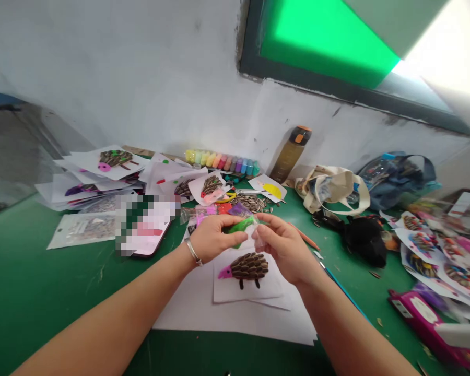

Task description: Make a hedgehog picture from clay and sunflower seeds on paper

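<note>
Above the middle of the papers, my left hand (pixel 211 237) is closed around a lump of bright green modelling clay (pixel 241 226) in a see-through plastic wrapper. My right hand (pixel 288 245) pinches the wrapper's right end (pixel 258 237) between thumb and fingers. Directly below both hands lies a card with a hedgehog picture (pixel 248 267): its body is covered in striped sunflower seeds, with a pink clay face and dark legs. The card rests on larger white sheets (pixel 203 316). More clay packets in pink, red and purple (pixel 241 210) lie just behind my hands, partly hidden.
Stacked hedgehog pictures (pixel 115 159) and a phone (pixel 151 235) sit left. Behind are a row of coloured clay (pixel 223 161), loose sunflower seeds (pixel 253 202) and a bottle (pixel 292 154). Bags (pixel 332 188), a blue brush (pixel 344 290) and a magenta case (pixel 423 321) are right.
</note>
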